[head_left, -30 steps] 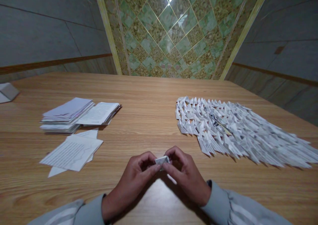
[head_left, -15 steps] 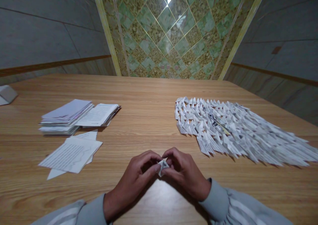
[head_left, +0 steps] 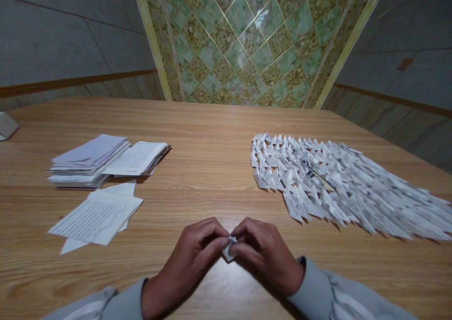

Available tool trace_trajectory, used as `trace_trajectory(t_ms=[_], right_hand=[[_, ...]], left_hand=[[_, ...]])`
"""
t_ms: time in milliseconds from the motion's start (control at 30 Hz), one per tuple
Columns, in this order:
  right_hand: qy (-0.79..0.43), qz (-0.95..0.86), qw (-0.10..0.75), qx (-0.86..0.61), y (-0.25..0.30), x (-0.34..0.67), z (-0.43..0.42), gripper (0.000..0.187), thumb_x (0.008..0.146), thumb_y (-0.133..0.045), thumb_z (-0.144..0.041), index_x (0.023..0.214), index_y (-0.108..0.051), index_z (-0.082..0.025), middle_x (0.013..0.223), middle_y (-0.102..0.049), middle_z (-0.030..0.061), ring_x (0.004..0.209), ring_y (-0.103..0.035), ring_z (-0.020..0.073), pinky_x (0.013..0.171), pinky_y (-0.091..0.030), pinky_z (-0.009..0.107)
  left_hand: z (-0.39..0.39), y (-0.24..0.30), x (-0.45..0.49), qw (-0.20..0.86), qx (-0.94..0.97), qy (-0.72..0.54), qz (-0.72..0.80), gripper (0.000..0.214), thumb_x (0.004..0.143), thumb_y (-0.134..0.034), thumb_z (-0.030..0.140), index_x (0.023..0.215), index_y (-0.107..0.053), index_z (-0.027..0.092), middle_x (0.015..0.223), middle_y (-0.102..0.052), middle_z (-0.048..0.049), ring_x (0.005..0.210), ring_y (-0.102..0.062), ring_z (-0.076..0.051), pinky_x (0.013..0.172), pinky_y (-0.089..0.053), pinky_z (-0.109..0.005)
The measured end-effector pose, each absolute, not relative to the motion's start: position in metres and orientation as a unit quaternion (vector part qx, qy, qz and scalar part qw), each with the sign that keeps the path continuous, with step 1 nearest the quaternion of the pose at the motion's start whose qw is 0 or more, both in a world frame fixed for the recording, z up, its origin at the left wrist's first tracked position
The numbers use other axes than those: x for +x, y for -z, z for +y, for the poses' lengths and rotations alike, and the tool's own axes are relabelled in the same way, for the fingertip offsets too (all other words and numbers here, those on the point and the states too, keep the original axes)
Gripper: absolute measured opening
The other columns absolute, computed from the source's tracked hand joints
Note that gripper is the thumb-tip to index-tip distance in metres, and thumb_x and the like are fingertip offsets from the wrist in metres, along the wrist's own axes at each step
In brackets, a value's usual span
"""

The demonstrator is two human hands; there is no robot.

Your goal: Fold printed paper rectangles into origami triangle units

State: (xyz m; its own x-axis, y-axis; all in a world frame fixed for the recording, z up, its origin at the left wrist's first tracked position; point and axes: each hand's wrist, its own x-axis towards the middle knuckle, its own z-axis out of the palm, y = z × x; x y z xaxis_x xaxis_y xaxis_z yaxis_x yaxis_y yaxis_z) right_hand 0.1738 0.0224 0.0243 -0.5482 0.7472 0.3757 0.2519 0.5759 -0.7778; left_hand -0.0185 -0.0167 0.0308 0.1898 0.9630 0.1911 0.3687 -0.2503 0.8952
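A small folded piece of paper (head_left: pixel 229 254) is pinched between both my hands, low in the middle of the view. My left hand (head_left: pixel 197 247) grips its left side with thumb and fingers. On the other side, my right hand (head_left: pixel 264 250) holds it the same way, its thumb across the paper's face. The fingers cover most of the paper, so its full shape is hidden. To the right lie many folded paper pieces (head_left: pixel 318 178) with pointed tips, set in close rows.
Loose printed sheets (head_left: pixel 99 216) lie on the wooden table (head_left: pixel 208 169) at left. Behind them are a thick stack of paper (head_left: pixel 88 152) and a smaller printed stack (head_left: pixel 137 157). A white object (head_left: pixel 6 126) sits at the far left edge. A tiled wall (head_left: pixel 243 42) rises beyond.
My fingertips have drawn closer together over the folded paper, and its lower point now shows beneath the thumbs. The view has shifted slightly; the stacks and rows lie as before.
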Motion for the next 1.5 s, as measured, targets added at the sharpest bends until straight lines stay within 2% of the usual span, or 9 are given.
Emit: trace_trajectory(t_ms=[200, 500, 833, 967, 1167, 1400, 1500], right_hand=[[-0.326, -0.805, 0.387, -0.309, -0.026, 0.173, 0.021, 0.008, 0.091, -0.067, -0.023, 0.086, -0.067, -0.018, 0.071, -0.067, 0.0009, 0.063, -0.061, 0.0128, 0.061, -0.041, 0.021], [-0.331, -0.796, 0.408, -0.3, -0.036, 0.171, 0.018, 0.017, 0.096, -0.061, -0.029, 0.086, -0.07, -0.019, 0.072, -0.069, 0.0008, 0.065, -0.063, 0.0134, 0.061, -0.043, 0.023], [-0.332, -0.802, 0.369, -0.331, -0.034, 0.174, 0.018, 0.014, 0.091, -0.068, -0.027, 0.081, -0.065, -0.018, 0.07, -0.063, -0.0002, 0.064, -0.058, 0.0128, 0.06, -0.039, 0.023], [-0.329, -0.812, 0.364, -0.317, -0.033, 0.175, 0.016, 0.021, 0.096, -0.062, -0.029, 0.077, -0.063, -0.018, 0.07, -0.061, 0.0, 0.066, -0.056, 0.0128, 0.061, -0.038, 0.024], [-0.326, -0.808, 0.378, -0.313, -0.038, 0.176, 0.016, 0.02, 0.097, -0.057, -0.026, 0.079, -0.062, -0.019, 0.071, -0.061, 0.0003, 0.067, -0.057, 0.0138, 0.062, -0.038, 0.025], [-0.361, -0.744, 0.412, -0.383, -0.037, 0.176, 0.019, 0.016, 0.096, -0.053, -0.025, 0.082, -0.06, -0.021, 0.075, -0.064, 0.0008, 0.069, -0.059, 0.0151, 0.062, -0.042, 0.026], [-0.387, -0.709, 0.448, -0.384, -0.034, 0.177, 0.017, 0.015, 0.099, -0.049, -0.027, 0.09, -0.058, -0.022, 0.08, -0.065, 0.002, 0.072, -0.062, 0.016, 0.065, -0.046, 0.027]], left_hand=[[-0.016, -0.035, -0.017, 0.39, 0.653, -0.418, 0.496, 0.025, 0.094, -0.059, 0.027, 0.071, -0.066, 0.019, 0.068, -0.066, 0.0011, 0.064, -0.06, -0.014, 0.062, -0.043, -0.022], [-0.021, -0.039, -0.016, 0.391, 0.644, -0.43, 0.497, 0.028, 0.095, -0.058, 0.031, 0.072, -0.067, 0.019, 0.068, -0.066, -0.0006, 0.065, -0.061, -0.015, 0.064, -0.044, -0.024], [-0.02, -0.034, -0.017, 0.348, 0.676, -0.424, 0.492, 0.024, 0.094, -0.06, 0.028, 0.074, -0.069, 0.019, 0.069, -0.066, -0.0015, 0.064, -0.061, -0.015, 0.062, -0.043, -0.024], [-0.022, -0.035, -0.017, 0.348, 0.686, -0.416, 0.486, 0.024, 0.095, -0.059, 0.029, 0.075, -0.07, 0.019, 0.068, -0.066, -0.0017, 0.064, -0.061, -0.015, 0.061, -0.042, -0.024], [-0.023, -0.036, -0.018, 0.355, 0.651, -0.451, 0.497, 0.027, 0.094, -0.059, 0.03, 0.071, -0.067, 0.019, 0.066, -0.064, -0.0007, 0.063, -0.06, -0.015, 0.061, -0.043, -0.024], [-0.019, -0.033, -0.018, 0.391, 0.598, -0.485, 0.505, 0.02, 0.095, -0.059, 0.033, 0.082, -0.066, 0.02, 0.076, -0.066, -0.0022, 0.072, -0.062, -0.017, 0.066, -0.047, -0.026], [-0.019, -0.029, -0.017, 0.432, 0.557, -0.499, 0.504, 0.02, 0.096, -0.057, 0.037, 0.088, -0.064, 0.02, 0.078, -0.068, -0.0025, 0.072, -0.063, -0.017, 0.066, -0.049, -0.027]])
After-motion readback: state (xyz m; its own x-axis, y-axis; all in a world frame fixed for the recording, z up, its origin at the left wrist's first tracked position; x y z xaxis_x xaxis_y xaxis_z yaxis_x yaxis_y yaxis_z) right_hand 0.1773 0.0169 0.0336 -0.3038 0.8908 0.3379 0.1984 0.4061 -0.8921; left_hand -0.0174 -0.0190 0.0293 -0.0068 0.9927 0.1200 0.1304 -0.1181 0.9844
